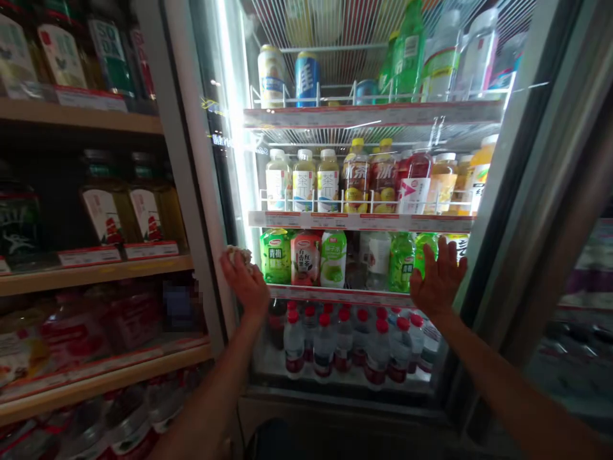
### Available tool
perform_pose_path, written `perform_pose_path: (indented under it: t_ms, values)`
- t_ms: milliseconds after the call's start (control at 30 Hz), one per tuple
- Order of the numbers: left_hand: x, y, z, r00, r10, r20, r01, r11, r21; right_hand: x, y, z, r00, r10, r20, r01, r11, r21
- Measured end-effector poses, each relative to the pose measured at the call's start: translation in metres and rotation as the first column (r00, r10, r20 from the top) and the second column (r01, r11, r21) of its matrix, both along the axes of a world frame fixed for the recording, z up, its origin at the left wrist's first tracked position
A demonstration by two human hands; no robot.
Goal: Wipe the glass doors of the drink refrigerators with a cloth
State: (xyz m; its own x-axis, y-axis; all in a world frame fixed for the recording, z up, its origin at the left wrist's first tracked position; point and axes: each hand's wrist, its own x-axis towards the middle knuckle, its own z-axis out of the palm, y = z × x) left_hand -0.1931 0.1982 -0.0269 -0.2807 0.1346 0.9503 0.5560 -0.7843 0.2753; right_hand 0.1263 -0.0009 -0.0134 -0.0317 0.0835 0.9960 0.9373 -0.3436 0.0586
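My left hand (245, 284) is at the left side of a lit drinks fridge (354, 222), its fingers bent around a crumpled, light-coloured cloth (239, 257). Part of the cloth is hidden behind the fingers. On the right, my right hand (438, 281) is raised with its fingers spread and nothing in it, in front of the green bottles (402, 260) on the third shelf. Reflections lie across the fridge front, as on glass. Whether either palm touches that surface I cannot tell.
Behind the front stand beer cans (307, 80), tea bottles (304, 181) and red-capped bottles (324, 345). Wooden shelves (96, 271) with more bottles flank the fridge on the left. A thick metal frame (531, 211) runs up the right side.
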Motion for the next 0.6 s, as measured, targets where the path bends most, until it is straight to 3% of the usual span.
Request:
perform_pose_path:
  t_ms: [33, 100, 167, 233, 267, 333, 400, 467, 533, 600]
  values:
    - [0.011, -0.007, 0.002, 0.999, 0.017, -0.028, -0.015, 0.999, 0.052, -0.001, 0.000, 0.000, 1.000, 0.000, -0.010, 0.000, 1.000, -0.002]
    - [0.043, -0.026, 0.002, 0.972, -0.007, -0.235, 0.051, 0.982, 0.181, -0.001, 0.000, 0.000, 1.000, 0.000, -0.014, 0.000, 1.000, 0.000]
    - [0.070, -0.043, 0.001, 0.879, -0.004, -0.477, 0.169, 0.937, 0.305, -0.001, 0.000, 0.001, 1.000, 0.003, 0.001, -0.003, 1.000, 0.006]
    - [0.077, -0.047, 0.000, 0.792, 0.024, -0.610, 0.247, 0.901, 0.357, -0.001, -0.001, 0.001, 1.000, 0.003, 0.017, -0.004, 1.000, 0.012]
    - [0.071, -0.044, 0.001, 0.783, 0.029, -0.621, 0.248, 0.901, 0.355, 0.000, -0.001, 0.001, 1.000, 0.003, 0.023, -0.003, 1.000, 0.012]
    - [0.048, -0.030, 0.005, 0.851, 0.015, -0.525, 0.174, 0.935, 0.309, 0.000, -0.001, 0.001, 1.000, 0.000, 0.025, 0.000, 1.000, 0.011]
    - [0.026, -0.016, 0.009, 0.966, 0.007, -0.257, 0.044, 0.981, 0.191, 0.000, 0.000, 0.001, 1.000, -0.002, 0.023, 0.002, 1.000, 0.016]
    - [0.021, -0.014, 0.012, 0.999, 0.035, -0.020, -0.033, 0.995, 0.091, -0.001, 0.001, 0.001, 1.000, -0.002, 0.024, 0.002, 1.000, 0.022]
    - [0.038, -0.025, 0.010, 0.998, 0.025, -0.053, -0.018, 0.992, 0.124, -0.002, 0.001, 0.001, 1.000, -0.006, 0.026, 0.006, 1.000, 0.029]
    - [0.064, -0.041, 0.005, 0.945, 0.003, -0.328, 0.087, 0.962, 0.259, -0.002, 0.001, 0.001, 1.000, -0.014, 0.023, 0.013, 1.000, 0.025]
